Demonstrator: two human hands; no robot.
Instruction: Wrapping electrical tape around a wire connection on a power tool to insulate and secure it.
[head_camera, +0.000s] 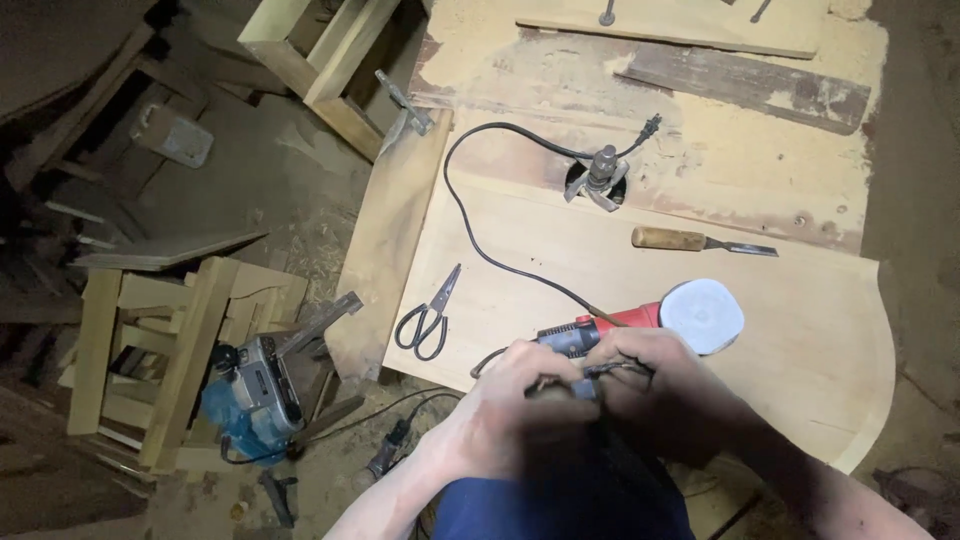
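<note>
left hand and right hand both closed around grinder handle end, fingers meeting on dark fitting. grinder lies on board, long axis running right from hands, white disc farthest. scissors left of grinder, chisel beyond it.

dim workshop | sawdust floor — wooden frames | pale workbench

The pale wooden board carries scissors, a chisel and a red sander
</note>
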